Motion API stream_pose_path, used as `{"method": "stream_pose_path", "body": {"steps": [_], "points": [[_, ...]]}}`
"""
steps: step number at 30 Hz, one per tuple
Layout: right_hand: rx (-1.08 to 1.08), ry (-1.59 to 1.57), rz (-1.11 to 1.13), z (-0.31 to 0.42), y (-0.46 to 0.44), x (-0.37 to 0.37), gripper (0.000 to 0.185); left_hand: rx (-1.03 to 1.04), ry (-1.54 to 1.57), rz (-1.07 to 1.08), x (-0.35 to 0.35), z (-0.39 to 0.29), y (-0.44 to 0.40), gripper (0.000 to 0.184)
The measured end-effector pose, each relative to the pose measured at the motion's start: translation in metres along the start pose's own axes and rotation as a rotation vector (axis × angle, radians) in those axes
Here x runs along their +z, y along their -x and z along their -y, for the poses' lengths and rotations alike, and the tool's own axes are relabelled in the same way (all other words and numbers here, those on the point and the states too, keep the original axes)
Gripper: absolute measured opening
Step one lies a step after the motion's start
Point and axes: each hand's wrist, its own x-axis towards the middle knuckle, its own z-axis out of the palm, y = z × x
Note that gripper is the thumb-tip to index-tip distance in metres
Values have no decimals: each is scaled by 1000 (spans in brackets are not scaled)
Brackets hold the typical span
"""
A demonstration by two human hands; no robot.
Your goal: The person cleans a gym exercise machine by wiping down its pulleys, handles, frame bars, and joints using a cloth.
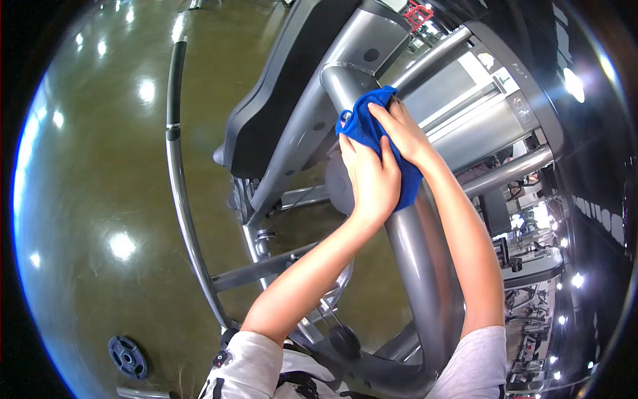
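A blue cloth [409, 183] is wrapped over a thick grey metal tube [419, 253] of a gym machine. My left hand [369, 176] presses the cloth against the tube from the left, its fingers pointing up and partly hidden at the cloth. Higher and to the right, my right hand [401, 130] lies on the cloth, its fingers bent over it and gripping it. Both hands are close together on the cloth. Part of the tube under the cloth is hidden.
A black padded backrest [266, 100] stands at upper left, beside a curved bar with a dark grip [175, 86]. A weight plate [127, 357] lies on the floor at lower left. The machine's grey panel [478, 126] is at right.
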Motion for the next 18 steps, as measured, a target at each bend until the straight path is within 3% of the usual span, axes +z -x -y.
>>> {"method": "stream_pose_path", "body": {"steps": [3, 7, 9, 10, 12, 13, 15, 18], "points": [[-50, -47, -16, -2, -27, 7, 81, 0, 5, -22, 3, 10, -25, 48], [-80, 25, -15, -9, -61, 17, 81, -98, -91, 71, 9, 21, -52, 63], [119, -8, -40, -7, -71, 21, 82, -154, -33, -37, 14, 24, -62, 44], [115, -6, -38, -8, -80, 22, 82, -183, -59, -62, 16, 26, -67, 45], [365, 28, 90, -6, -99, 23, 81, -273, -11, -31, 16, 32, -81, 46], [359, 26, 86, -6, -102, 25, 81, -361, 37, 4, 16, 33, -89, 48], [490, 42, -6, 0, -108, 28, 80, -346, -20, -5, 17, 35, -98, 54], [482, 81, -20, 9, -100, 25, 80, -428, -78, 36, 13, 31, -100, 63]]}}
